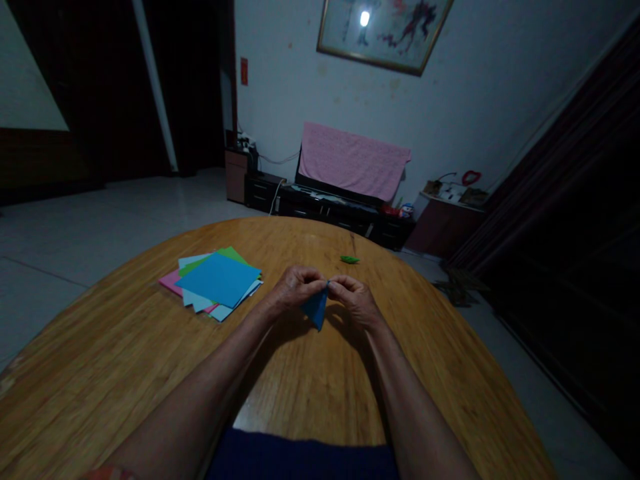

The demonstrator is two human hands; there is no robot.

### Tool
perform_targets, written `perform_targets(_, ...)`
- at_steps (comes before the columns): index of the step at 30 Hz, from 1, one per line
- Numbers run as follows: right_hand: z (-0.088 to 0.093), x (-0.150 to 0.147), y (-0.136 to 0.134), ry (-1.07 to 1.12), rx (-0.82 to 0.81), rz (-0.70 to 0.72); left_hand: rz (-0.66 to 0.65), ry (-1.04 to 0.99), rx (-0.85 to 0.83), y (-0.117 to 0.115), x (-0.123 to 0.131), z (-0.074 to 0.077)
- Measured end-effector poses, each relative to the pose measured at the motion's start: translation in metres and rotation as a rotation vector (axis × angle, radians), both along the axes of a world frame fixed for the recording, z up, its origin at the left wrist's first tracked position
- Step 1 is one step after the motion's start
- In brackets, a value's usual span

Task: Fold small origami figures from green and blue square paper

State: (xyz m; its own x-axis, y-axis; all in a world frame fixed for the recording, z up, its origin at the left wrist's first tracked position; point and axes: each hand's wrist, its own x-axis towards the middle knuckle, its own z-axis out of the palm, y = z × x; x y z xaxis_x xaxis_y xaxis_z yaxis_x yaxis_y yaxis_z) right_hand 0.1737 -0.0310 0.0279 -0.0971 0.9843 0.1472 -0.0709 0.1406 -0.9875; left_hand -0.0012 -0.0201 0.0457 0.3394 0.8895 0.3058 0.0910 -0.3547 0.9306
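My left hand [296,287] and my right hand [353,297] meet above the middle of the round wooden table [125,373]. Both pinch the top of a small folded blue paper [316,309], whose point hangs down between them just above the tabletop. The fingers of each hand are closed on its upper edge. A loose stack of coloured paper squares [216,281], blue on top with green, pink and pale blue beneath, lies to the left of my left hand.
A small green folded paper piece [350,259] sits near the table's far edge. Beyond the table stand a low dark cabinet [325,210] with a pink cloth [350,160] draped over a screen, and a side table [445,200] at the right.
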Motion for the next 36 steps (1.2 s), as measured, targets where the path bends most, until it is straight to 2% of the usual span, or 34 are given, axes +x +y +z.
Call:
perform_targets(5,0.002,0.0,-0.001,-0.03,0.028,-0.028,-0.03,-0.082,-0.122,-0.003,0.002,0.002)
perform_targets(9,0.002,0.001,0.0,-0.05,0.049,-0.036,-0.023,-0.036,-0.194,-0.005,0.001,0.007)
perform_targets(13,0.003,0.0,-0.001,-0.047,0.066,-0.057,-0.023,-0.054,-0.175,-0.008,0.004,0.01)
perform_targets(18,0.009,-0.003,-0.005,-0.063,0.061,-0.043,-0.003,-0.116,-0.155,-0.007,0.007,0.007)
perform_targets(26,0.012,-0.006,-0.007,-0.15,0.118,-0.062,0.045,-0.078,-0.119,-0.005,0.007,0.004)
perform_targets(32,0.009,-0.005,-0.006,-0.251,0.184,-0.084,0.037,-0.042,-0.107,0.0,0.008,-0.004)
perform_targets(36,0.006,-0.008,-0.005,-0.211,0.152,-0.098,0.06,-0.028,-0.122,0.002,0.008,-0.008)
